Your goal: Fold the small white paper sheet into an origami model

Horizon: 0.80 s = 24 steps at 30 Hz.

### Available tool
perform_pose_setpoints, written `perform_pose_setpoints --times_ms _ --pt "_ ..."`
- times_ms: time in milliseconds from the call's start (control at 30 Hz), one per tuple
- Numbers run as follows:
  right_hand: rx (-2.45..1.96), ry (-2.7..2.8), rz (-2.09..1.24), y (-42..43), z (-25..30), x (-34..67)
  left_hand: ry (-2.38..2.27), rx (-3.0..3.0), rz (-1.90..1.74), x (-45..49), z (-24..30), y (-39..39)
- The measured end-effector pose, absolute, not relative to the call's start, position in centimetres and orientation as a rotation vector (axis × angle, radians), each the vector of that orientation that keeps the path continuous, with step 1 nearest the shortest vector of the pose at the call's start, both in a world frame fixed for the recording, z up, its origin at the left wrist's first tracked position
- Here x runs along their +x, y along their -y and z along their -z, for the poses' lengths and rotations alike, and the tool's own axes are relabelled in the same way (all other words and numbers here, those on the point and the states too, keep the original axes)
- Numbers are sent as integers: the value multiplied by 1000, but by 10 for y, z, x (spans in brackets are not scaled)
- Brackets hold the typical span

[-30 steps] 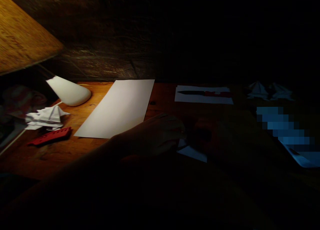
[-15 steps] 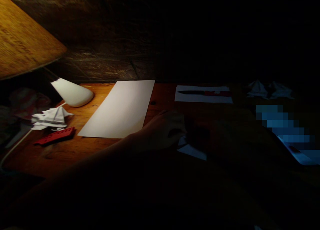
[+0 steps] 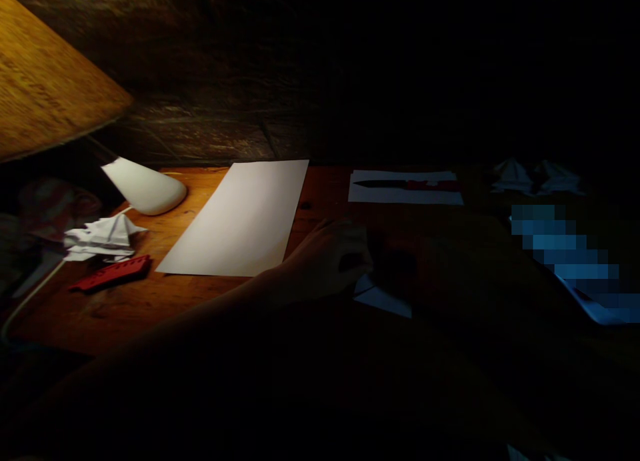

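Working at a small white paper (image 3: 383,302) lying under both hands on the wooden table (image 3: 100,321), the left hand (image 3: 325,261) curls its fingers near the paper and the right hand (image 3: 400,267) sits dim in shadow; whether either grips it I cannot tell. Folding looks in hand, and the next move seems to call for creasing it flat

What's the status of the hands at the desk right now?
Left grip at folded white paper. Right grip dim, hold unclear. Long white sheet beside left grip.
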State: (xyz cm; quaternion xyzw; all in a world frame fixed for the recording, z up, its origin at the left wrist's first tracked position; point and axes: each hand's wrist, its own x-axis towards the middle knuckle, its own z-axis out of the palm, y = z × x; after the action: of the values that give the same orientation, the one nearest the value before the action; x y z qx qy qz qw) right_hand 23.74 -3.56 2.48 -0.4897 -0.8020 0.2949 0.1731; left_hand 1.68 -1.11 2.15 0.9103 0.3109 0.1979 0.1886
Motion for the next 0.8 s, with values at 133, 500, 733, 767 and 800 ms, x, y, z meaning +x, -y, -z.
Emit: perform_pose_setpoints --times_ms 133,500,733,767,800 --pt "-1435 2262 -831 37 -30 237 -897 2564 -521 18 -24 13" --pt "-1399 2248 -833 36 -23 236 -776 2466 -519 11 -22 0" --pt "-1373 2258 -778 33 -13 239 -639 2603 -443 2 -24 -4" --pt "-1372 2261 -778 33 -12 239 -637 2645 -437 1 -23 -4" --pt "-1370 2263 -777 33 -12 239 -631 2694 -437 0 -23 -4"
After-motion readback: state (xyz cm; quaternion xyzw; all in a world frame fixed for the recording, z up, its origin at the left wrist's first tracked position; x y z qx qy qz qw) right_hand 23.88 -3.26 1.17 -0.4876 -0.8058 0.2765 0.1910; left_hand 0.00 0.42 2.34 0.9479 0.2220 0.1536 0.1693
